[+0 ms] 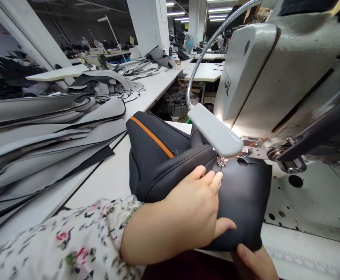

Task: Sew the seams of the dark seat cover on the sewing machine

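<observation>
A dark grey leather-like cover [240, 202] with an orange stripe [152, 136] lies under the sewing machine's presser foot [221, 160]. It is folded and bulky on the left, and a smooth panel spreads to the right. My left hand [193, 206] lies on top of it, close in front of the foot, fingers along the seam and thumb spread away. At the near right corner, my right hand [256, 262] grips the panel's edge, thumb on top and the other fingers hidden below. A white clip-on lamp [216, 132] hangs over the foot and hides part of the needle area.
The sewing machine head [251, 77] rises on the right above a metal bed plate [312, 194] with holes. Stacks of grey cut pieces [50, 132] cover the table at left. A flexible metal lamp neck [200, 58] arches across. Further worktables [201, 72] and a fan [189, 42] stand behind.
</observation>
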Available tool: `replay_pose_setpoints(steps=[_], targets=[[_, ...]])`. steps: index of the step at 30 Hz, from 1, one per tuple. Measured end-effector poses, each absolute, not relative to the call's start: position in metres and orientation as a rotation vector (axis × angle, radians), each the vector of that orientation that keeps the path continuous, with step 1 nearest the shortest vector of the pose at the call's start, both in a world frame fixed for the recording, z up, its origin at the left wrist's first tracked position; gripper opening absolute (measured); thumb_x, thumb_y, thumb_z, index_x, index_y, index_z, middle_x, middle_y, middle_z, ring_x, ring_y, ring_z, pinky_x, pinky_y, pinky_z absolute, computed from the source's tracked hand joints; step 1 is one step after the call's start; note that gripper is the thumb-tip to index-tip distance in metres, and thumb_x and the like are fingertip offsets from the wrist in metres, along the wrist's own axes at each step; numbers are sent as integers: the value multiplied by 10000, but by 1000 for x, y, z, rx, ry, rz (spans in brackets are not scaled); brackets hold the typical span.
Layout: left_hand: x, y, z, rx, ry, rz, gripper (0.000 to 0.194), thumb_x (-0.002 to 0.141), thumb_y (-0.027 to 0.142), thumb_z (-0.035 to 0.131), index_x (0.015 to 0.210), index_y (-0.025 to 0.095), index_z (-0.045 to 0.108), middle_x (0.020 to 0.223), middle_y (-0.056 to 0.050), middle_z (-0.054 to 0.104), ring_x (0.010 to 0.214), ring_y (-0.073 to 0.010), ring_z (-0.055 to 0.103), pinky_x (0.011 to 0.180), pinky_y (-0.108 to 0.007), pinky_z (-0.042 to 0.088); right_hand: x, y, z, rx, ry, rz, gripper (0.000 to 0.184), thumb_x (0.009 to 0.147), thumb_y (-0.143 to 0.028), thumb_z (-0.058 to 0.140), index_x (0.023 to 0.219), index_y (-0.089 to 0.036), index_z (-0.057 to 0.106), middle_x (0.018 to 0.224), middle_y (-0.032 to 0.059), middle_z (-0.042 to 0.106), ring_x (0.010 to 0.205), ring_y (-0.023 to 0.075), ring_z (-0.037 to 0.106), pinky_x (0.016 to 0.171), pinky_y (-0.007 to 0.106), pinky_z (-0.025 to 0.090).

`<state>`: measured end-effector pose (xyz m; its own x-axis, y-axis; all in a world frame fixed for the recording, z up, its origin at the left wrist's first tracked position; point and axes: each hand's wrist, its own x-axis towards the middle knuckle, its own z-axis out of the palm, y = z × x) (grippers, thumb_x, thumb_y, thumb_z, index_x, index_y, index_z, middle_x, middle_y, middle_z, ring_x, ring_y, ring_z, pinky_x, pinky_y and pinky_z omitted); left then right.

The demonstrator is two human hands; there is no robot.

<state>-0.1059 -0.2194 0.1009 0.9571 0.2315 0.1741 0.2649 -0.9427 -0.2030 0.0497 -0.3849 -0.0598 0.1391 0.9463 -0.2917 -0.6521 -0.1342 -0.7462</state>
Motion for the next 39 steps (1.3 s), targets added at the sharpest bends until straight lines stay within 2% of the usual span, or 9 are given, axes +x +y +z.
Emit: replay_pose_setpoints(steps=[5, 10, 14, 16, 22, 25, 27, 29, 39], targets=[[-106, -218, 98, -2830, -339, -237, 632, 1061, 606, 454, 1126, 79, 797, 1403, -201, 658, 1220, -328, 613, 1039, -455, 348, 68, -375, -76, -886, -491, 1434, 558, 923, -428, 710, 1456, -303, 602, 1378, 142, 688, 1273, 348, 652, 1113, 560, 500], [-104, -223, 100, -2793, -303, -254, 638, 1088, 572, 396, 1076, 89, 813, 1322, -210, 701, 1244, -348, 611, 1043, -463, 352, 79, -365, -69, -954, -359, 1350, 731, 851, -434, 781, 1519, -267, 535, 1316, 162, 720, 1214, 369, 683, 1082, 582, 520], [-102, -227, 98, -2779, -316, -256, 709, 1056, 653, 412, 1118, 64, 802, 1307, -239, 698, 1278, -383, 591, 1093, -485, 331, 84, -354, -59, -1025, -264, 1240, 795, 817, -441, 810, 1540, -309, 505, 1377, 128, 695, 1260, 339, 667, 1097, 524, 525], [-102, -227, 97, -2778, -314, -249, 733, 1036, 692, 418, 1106, 73, 806, 1317, -237, 694, 1280, -384, 589, 1106, -486, 334, 87, -347, -55, -1036, -257, 1198, 801, 820, -443, 808, 1547, -323, 496, 1400, 118, 683, 1292, 339, 647, 1131, 536, 497], [-102, -226, 102, -2794, -292, -127, 790, 882, 768, 610, 1185, 59, 784, 1375, -250, 662, 1294, -388, 593, 1124, -499, 387, 97, -327, -44, -1024, -265, 1111, 777, 810, -412, 830, 1524, -375, 523, 1400, 83, 686, 1353, 340, 606, 1205, 582, 417], [-105, -228, 98, -2754, -247, -78, 667, 919, 575, 636, 1311, 42, 719, 1474, -238, 594, 1382, -378, 543, 1155, -517, 393, 103, -318, -43, -1022, -288, 1080, 754, 803, -414, 841, 1500, -352, 558, 1375, 81, 703, 1361, 329, 602, 1219, 561, 410], [-107, -230, 93, -2710, -241, -81, 554, 949, 400, 596, 1378, 59, 676, 1504, -206, 579, 1408, -345, 532, 1173, -508, 394, 107, -313, -43, -1026, -279, 1078, 759, 781, -408, 857, 1482, -329, 580, 1366, 85, 708, 1355, 333, 606, 1216, 554, 416], [-108, -232, 89, -2676, -242, -91, 513, 954, 314, 558, 1390, 69, 670, 1501, -190, 588, 1406, -328, 541, 1174, -497, 405, 111, -307, -42, -1024, -256, 1088, 777, 751, -393, 876, 1470, -320, 592, 1374, 86, 703, 1350, 341, 609, 1210, 554, 423], [-94, -229, 88, -2606, -209, -116, 438, 951, 271, 555, 1299, 79, 739, 1395, -213, 664, 1297, -364, 631, 1124, -524, 450, 122, -285, -39, -1026, -304, 1063, 628, 778, -414, 855, 1366, -283, 678, 1307, 80, 739, 1328, 328, 627, 1206, 538, 428]])
